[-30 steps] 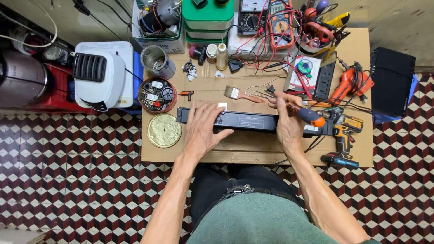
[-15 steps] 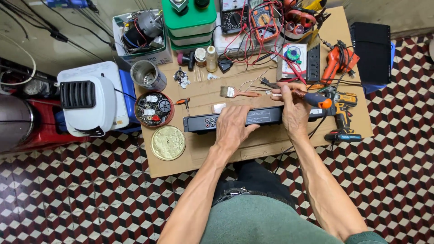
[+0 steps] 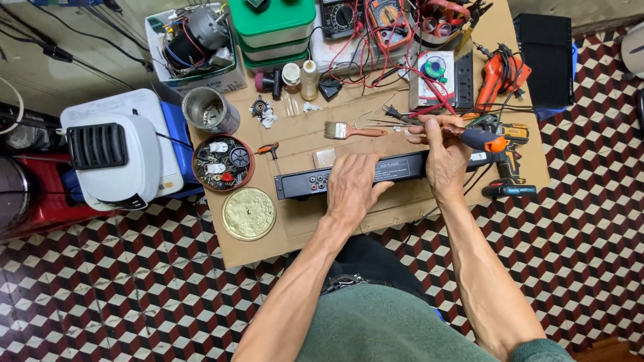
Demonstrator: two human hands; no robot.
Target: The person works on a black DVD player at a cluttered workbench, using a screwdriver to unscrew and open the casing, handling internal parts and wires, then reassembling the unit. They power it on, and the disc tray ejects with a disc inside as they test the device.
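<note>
Black disc player (image 3: 376, 173) lies edge-up across the cardboard-covered table (image 3: 282, 241), rear sockets facing the camera. Left hand (image 3: 352, 188) presses flat on it, fingers spread. Right hand (image 3: 443, 157) rests at its far end, apparently pinching a screwdriver (image 3: 476, 139) beside the paintbrush (image 3: 352, 131).

A long flat player box (image 3: 349, 175) lay across the table (image 3: 295, 234) near its front edge, with the left hand (image 3: 350, 189) on its middle and the right hand (image 3: 444, 159) at its right end. Left of it sat a round lid (image 3: 249, 213) and, behind that, a bowl of parts (image 3: 223, 163) and a tin can (image 3: 209, 110). A paintbrush (image 3: 352, 131) lay behind the box, a cordless drill (image 3: 504, 144) to its right, and meters (image 3: 365, 15) at the far edge.
</note>
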